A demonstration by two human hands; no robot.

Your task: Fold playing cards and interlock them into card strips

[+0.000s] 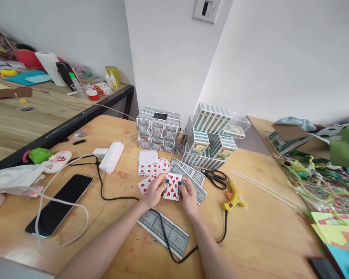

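My left hand (157, 190) and my right hand (189, 195) grip a playing card (172, 188) between them, the eight of hearts, face up just above the table. Fingers of both hands close on its side edges. Behind it lie loose heart cards (154, 166) face up, beside some blank white ones (147, 155). Patterned card strips (189, 172) stick out behind my right hand. Nearer to me, another patterned strip (165, 230) rests flat under a black cable. Farther back stands a structure built of playing cards (158, 130).
Stacked card boxes (211, 135) rise at the back right. Black scissors (215, 178) and a yellow glue gun (234, 195) lie right of my hands. Left are a phone (59, 205), a white power strip (112, 157) and looping cables. Coloured paper (337, 232) covers the right edge.
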